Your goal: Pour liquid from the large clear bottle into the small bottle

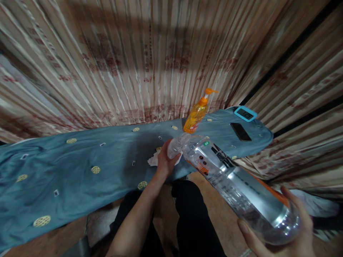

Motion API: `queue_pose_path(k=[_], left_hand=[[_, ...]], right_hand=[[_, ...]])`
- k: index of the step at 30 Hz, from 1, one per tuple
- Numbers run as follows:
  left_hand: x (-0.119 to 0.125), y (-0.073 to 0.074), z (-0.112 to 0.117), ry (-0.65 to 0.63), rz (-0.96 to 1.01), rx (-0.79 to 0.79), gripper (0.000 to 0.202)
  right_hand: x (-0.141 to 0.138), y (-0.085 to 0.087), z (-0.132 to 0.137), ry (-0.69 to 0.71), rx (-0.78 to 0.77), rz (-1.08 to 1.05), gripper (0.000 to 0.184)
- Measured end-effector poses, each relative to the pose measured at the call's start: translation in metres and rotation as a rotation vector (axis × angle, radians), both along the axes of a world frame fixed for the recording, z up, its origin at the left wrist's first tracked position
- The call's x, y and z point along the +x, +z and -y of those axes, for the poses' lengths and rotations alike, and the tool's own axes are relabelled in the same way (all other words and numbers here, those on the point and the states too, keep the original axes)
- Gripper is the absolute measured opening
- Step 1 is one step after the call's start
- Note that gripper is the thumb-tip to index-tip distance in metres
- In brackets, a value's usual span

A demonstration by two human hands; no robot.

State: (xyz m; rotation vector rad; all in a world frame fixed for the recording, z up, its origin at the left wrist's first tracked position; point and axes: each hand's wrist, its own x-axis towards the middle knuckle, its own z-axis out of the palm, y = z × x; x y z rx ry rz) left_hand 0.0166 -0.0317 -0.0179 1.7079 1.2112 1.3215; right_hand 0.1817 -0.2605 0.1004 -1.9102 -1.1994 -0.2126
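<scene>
A large clear plastic bottle [222, 178] with a silver and orange label slants across the front of me, its base low at the right. My right hand [289, 228] is wrapped round that base, thumb on the near side. At the bottle's upper end, my left hand [166, 159] is closed round a small clear plastic vessel [177, 144]. This looks like a cup or small bottle and meets the large bottle's neck end; whether they are joined I cannot tell. A crumpled white tissue [153, 160] shows beside and beneath my left hand, on the cloth.
An orange pump bottle [195, 116] stands behind the hands on the long board with a blue-green patterned cover [80, 153]. A blue-framed digital clock [245, 113] and a dark phone [240, 131] lie to the right. A pleated curtain [128, 64] hangs behind.
</scene>
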Motion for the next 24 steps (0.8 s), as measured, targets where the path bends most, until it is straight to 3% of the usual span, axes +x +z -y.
queue_pose_path(k=[10,17,24], left_hand=[[0.0004,-0.0006,0.0003,0.001,-0.005,0.01,0.058],[0.0006,0.0014,0.0008,0.0,0.0,0.003,0.058],[0.0017,0.0035,0.0011,0.005,0.008,0.0,0.056]], right_hand=[[-0.001,0.0016,0.0009,0.003,-0.001,0.074,0.099],[-0.0031,-0.0004,0.0028,-0.019,-0.015,-0.016,0.102],[-0.0058,0.0018,0.0031,-0.014,-0.022,0.023,0.099]])
